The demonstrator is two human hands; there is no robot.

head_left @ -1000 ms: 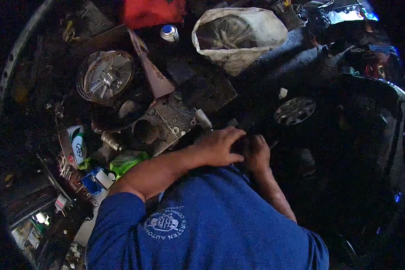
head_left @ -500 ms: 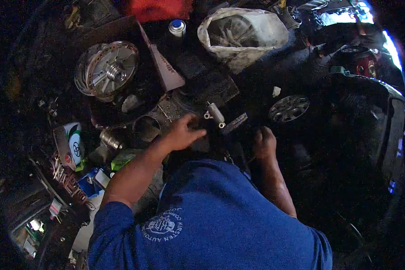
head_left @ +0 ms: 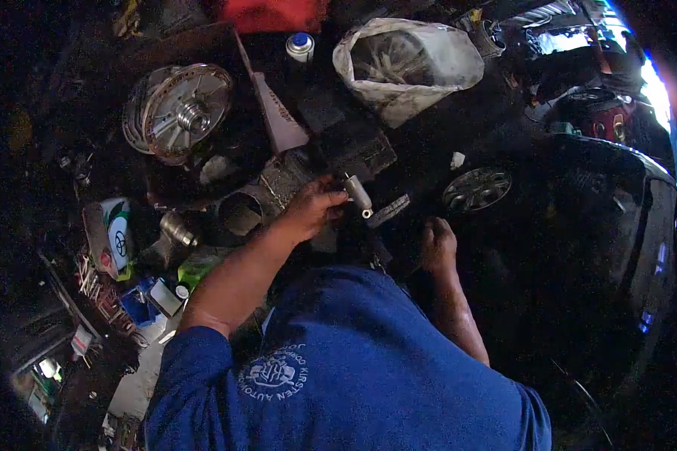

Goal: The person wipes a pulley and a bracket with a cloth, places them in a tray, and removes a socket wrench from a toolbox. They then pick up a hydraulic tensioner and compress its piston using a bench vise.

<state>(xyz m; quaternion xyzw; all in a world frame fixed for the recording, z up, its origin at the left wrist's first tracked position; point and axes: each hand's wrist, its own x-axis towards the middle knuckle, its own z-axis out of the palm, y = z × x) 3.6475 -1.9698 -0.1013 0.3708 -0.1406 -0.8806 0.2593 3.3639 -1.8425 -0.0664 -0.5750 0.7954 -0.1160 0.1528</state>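
Observation:
A small metal cylinder [head_left: 359, 194] with a mounting ear at its lower end sits in front of me. My left hand [head_left: 312, 209] is at its left side, thumb and fingers closed around the side ear, which they now cover. Right of the cylinder lies a ridged grey bar [head_left: 390, 210]. My right hand [head_left: 438, 244] is closed like a fist, further right in dark surroundings. Whatever it holds, if anything, is hidden.
Left stand a large metal drum-like part [head_left: 188, 116], a machined metal part [head_left: 178, 228] and a white-green container [head_left: 115, 237]. Behind are a spray can [head_left: 299, 47] and a white sack [head_left: 451, 64] holding a wheel cover. A hubcap [head_left: 477, 188] lies right, near a dark car panel [head_left: 617, 210].
My left hand has moved up and right to the cylinder, its fingers closing at the side ear. My right hand stays almost in place. The view has shifted slightly.

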